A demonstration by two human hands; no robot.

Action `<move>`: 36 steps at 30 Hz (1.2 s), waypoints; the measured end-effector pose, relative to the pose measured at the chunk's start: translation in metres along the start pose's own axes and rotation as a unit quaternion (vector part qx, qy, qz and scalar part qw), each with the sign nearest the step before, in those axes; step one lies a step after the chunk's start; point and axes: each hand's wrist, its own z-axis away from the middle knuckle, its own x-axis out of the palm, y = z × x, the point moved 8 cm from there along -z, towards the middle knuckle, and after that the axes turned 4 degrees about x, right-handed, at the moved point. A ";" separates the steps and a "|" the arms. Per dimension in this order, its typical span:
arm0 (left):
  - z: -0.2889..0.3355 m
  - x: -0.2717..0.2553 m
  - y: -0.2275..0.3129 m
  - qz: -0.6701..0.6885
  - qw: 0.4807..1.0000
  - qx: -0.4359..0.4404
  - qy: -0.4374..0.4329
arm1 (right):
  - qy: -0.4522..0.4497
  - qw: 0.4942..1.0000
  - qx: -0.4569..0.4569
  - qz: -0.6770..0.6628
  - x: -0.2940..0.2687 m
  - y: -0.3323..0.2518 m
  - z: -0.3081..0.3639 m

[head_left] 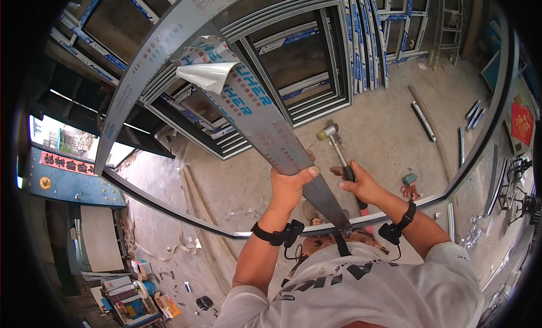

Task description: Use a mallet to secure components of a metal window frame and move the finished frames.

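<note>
A long flat grey metal profile (279,146) slants from the upper left down toward my body. Printed protective film covers its far part, and a white flap of that film (209,75) is peeled up and curls over. My left hand (292,185) is closed around the near half of the profile. To the right of it, my right hand (362,184) grips a hammer (337,145) by its black and red handle. The hammer's head points away from me, with a yellowish face on its left side. The profile's near end meets the near side of a large grey frame (195,219) around me.
Several dark grey window frames (342,57) lean together ahead. Blue-and-white wrapped profiles (364,42) and a ladder (450,28) stand behind. Loose strips (424,122) and a small teal tool (409,179) lie on the floor at right. Boxes (135,308) sit lower left.
</note>
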 end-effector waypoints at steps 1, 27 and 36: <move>-0.009 -0.001 0.003 0.001 1.000 0.007 0.008 | 0.004 1.000 -0.001 -0.001 0.007 0.012 0.007; -0.207 0.002 0.072 0.073 0.992 -0.073 -0.071 | 0.025 0.989 -0.007 -0.146 0.035 -0.023 -0.026; -0.180 -0.018 -0.058 0.052 0.991 -0.119 -0.013 | 0.032 0.983 0.102 -0.151 0.039 0.059 -0.012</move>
